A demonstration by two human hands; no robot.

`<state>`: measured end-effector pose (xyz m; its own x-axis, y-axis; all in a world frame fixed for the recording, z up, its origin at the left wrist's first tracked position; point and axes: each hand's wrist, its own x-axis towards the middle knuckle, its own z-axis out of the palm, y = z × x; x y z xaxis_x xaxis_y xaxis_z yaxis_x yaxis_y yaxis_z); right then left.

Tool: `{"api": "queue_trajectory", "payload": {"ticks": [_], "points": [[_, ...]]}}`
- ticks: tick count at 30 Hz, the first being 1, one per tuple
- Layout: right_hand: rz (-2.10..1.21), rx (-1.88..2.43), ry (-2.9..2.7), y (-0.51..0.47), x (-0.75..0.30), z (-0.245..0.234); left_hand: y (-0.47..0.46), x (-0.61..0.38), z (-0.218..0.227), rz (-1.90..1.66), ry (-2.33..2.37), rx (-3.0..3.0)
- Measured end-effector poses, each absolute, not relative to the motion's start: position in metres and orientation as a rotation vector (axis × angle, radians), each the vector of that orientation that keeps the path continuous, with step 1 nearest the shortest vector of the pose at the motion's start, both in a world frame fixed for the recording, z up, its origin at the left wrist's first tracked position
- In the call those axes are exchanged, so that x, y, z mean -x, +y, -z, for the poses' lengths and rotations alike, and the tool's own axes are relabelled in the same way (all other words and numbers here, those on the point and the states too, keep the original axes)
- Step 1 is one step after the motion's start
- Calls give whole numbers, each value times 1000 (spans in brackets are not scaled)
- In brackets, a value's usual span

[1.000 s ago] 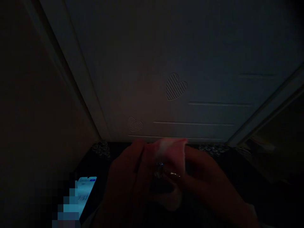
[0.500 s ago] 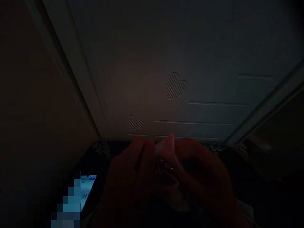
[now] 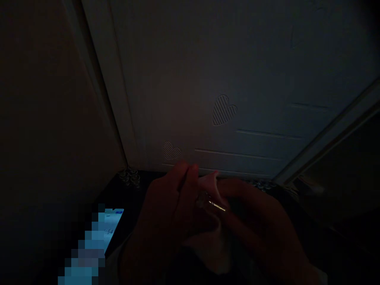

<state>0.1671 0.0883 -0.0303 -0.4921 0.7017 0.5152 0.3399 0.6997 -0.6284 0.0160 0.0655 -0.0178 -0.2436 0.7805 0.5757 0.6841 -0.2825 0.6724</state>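
In the dim head view my two hands meet low in the middle, closed around a pale pink cloth (image 3: 209,183). My left hand (image 3: 166,206) has its fingers pressed together at the cloth's left side. From the right, my right hand (image 3: 261,215) pinches the cloth, its index finger arched over and thumb below. Between the fingertips a small shiny piece (image 3: 217,206), metal or glass, catches the light within the folds. Its kind is too dark to make out, as is which hand bears it. A loose end of the cloth hangs below the hands.
Ahead stands a pale panel (image 3: 178,91) with grooved hearts and lines, framed at both sides. Curled decorations (image 3: 130,177) sit at its foot. A lit screen (image 3: 111,227), partly pixelated, lies at lower left on a dark surface.
The view has shifted slightly, so the panel's frame stands further right. Both hands keep hold of the cloth; the shiny piece now shows a bright straight edge.
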Motion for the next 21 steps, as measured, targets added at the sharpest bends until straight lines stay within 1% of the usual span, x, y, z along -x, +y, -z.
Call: {"api": "queue_trajectory", "payload": {"ticks": [5,13,21], "points": [[-646,776,-2211,86,-169,29,65,-16,13,-1486,1768,-1955],[-644,804,-2149,95,-167,33,71,-17,21,-1420,1653,-1798],[-736,878,-1926,100,-157,36,73,-21,22,-1515,1769,-1864]]}}
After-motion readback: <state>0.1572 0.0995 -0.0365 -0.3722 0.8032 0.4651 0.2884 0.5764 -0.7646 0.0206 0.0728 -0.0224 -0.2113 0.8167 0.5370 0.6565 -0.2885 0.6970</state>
